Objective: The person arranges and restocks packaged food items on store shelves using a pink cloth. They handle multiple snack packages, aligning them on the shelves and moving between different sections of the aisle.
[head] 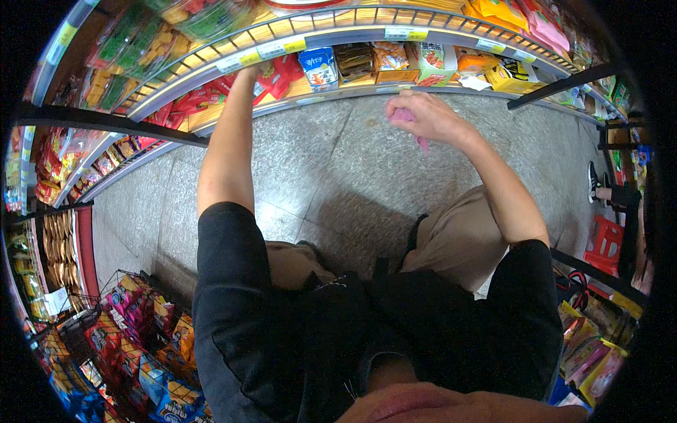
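My left arm reaches onto the lower store shelf, among red snack packets; the fingers of my left hand are hidden under the price-tag rail, so what they touch cannot be told. My right hand is closed around a pink cloth, one end of which hangs down over the floor, just in front of the shelf edge. Behind the two hands, the shelf holds a blue-and-white packet, dark brown packets, an open carton of orange packets and a green-and-white box.
A wire guard runs along the upper shelf. Dark shelf brackets stick out at both sides. Snack bags fill a wire rack at lower left. On the right are a red plastic stool and another person's shoe.
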Demonstrator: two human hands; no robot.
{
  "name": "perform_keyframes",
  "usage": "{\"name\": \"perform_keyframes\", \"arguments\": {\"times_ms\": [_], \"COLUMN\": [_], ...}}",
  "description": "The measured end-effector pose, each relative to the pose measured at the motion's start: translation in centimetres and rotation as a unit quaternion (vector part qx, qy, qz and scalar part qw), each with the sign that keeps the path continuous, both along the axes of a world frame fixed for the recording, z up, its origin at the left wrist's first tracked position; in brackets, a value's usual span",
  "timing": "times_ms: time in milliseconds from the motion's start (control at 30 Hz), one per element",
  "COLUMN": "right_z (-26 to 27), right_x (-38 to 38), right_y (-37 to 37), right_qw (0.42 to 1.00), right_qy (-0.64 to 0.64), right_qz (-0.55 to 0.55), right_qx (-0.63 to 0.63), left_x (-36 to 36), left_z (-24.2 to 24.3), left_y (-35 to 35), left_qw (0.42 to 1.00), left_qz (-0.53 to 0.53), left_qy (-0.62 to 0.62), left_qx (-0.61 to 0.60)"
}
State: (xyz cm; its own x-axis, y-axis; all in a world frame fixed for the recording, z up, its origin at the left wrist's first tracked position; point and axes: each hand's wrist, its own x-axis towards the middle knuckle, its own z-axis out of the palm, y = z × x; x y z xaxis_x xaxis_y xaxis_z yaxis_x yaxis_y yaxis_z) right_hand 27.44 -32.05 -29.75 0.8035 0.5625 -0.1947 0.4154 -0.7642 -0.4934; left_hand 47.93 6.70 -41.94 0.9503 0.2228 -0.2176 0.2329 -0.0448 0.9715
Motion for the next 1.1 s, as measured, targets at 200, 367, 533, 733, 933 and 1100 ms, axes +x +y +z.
{"name": "perform_keyframes", "arguments": {"times_ms": [200,367,533,733,933,1100], "right_z": [-0.7,-1.0,-1.1,-1.4,-1.9,-2.3], "right_x": [0.4,0.7,1.0,1.1,1.1,1.2], "right_y": [-1.2,-1.5,-1.4,-1.1,-0.2,0.1], "right_qw": [0.999,0.998,0.999,0.998,0.997,0.995], "right_qy": [0.014,0.026,0.03,0.037,0.02,0.057], "right_qz": [0.014,0.02,0.015,0.034,0.028,0.017], "right_qx": [0.036,0.045,0.04,0.048,0.072,0.083], "left_x": [2.4,2.7,3.1,2.5,1.2,-1.7], "left_z": [-1.2,-2.3,-2.6,-3.0,-4.1,-6.7], "left_y": [1.8,2.1,2.8,2.3,2.4,2.2], "left_qw": [0.998,0.988,0.967,0.9,0.769,0.957], "left_qz": [0.005,0.009,0.004,-0.016,-0.048,0.098], "left_qy": [-0.025,-0.045,-0.066,-0.089,-0.084,-0.233], "left_qx": [0.065,0.147,0.247,0.427,0.632,0.142]}}
